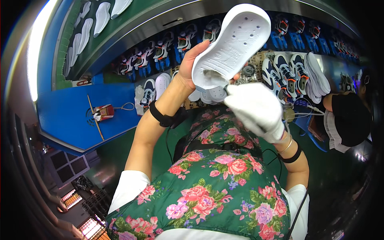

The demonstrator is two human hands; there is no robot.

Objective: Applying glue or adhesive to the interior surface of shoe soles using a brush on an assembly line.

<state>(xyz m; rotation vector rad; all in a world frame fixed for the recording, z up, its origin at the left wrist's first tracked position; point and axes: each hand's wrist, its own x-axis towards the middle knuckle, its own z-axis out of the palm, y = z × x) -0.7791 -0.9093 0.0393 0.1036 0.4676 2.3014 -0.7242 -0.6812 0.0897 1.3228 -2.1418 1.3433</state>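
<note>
The left hand (192,60) is bare; the right hand (256,108) wears a white fabric glove. Each forearm carries a black wristband with a thin black cable. Clothing comprises white short sleeves and a green apron printed with pink flowers.

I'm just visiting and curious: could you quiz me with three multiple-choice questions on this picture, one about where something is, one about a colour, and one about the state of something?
1. Where is the white shoe sole?
A. Lying on the blue table
B. Held up in the left hand
C. Resting on the apron

2. What colour is the glove on the right hand?
A. White
B. Black
C. Yellow

3. How is the left hand covered?
A. Gloved
B. Bandaged
C. Bare

Answers:
1 B, since the left hand grips the sole's lower end, raised in front of the shelf of shoes.
2 A, since the right hand wears a white glove and touches the sole's lower end.
3 C, since the left hand shows bare skin, with only a black band at the wrist.
</note>
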